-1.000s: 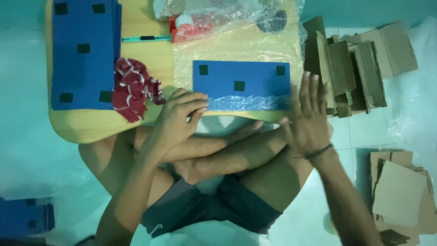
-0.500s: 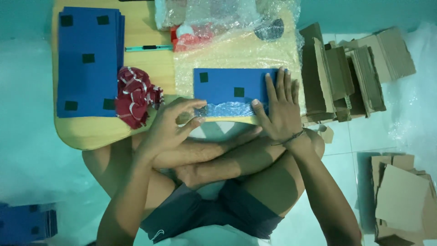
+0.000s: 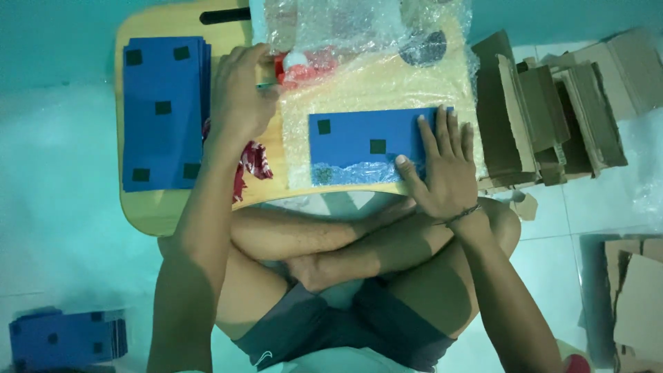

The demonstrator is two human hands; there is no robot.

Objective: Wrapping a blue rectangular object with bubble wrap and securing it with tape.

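We find the blue panel lying flat on a sheet of bubble wrap at the middle of the low wooden table, its near edge already covered by a folded strip of the wrap. The right hand rests open and flat on the panel's right end, fingers spread, pinning it down; it grips nothing. Half a second ago this hand was already on the panel, while a second ago it was raised clear of it.

The left hand has changed place. It was at the near edge of the panel, working the wrap; it now lies up the table, fingers curled at a thin green-tipped tool beside a red and white object under the wrap. We cannot tell whether it has closed on the tool.

We judge the folding paused while a tool is fetched.

Left of the hand sits a stack of blue panels, with a red patterned cloth below it. Folded cardboard pieces stand to the right, off the table.
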